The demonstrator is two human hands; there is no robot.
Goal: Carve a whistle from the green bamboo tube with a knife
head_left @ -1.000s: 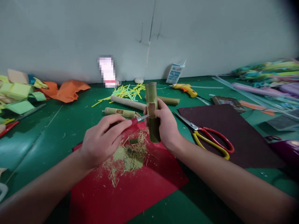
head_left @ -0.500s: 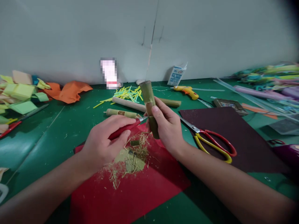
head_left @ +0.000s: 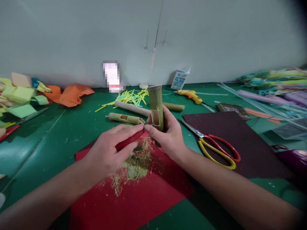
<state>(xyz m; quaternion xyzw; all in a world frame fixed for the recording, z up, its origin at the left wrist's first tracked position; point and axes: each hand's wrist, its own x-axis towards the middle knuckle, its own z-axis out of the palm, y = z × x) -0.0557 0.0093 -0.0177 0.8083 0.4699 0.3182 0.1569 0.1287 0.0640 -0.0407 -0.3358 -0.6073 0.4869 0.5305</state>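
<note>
My left hand is closed round the red handle of a knife, whose short blade meets the lower edge of a cut-out opening in a bamboo tube. My right hand grips that tube nearly upright, its thumb reaching toward the blade. Beneath both hands lies a red sheet with bamboo shavings heaped on it. A second bamboo piece with a similar opening rests on the green table just beyond my left hand.
Scissors with red and yellow handles lie on a dark sheet at the right. Behind are a pale rod, cut straws, a yellow glue gun and a small carton. Folded paper is piled at left.
My right hand has turned the bamboo tube more upright, with its opening facing the knife. The right thumb has moved off the tube's front, down beside the blade.
</note>
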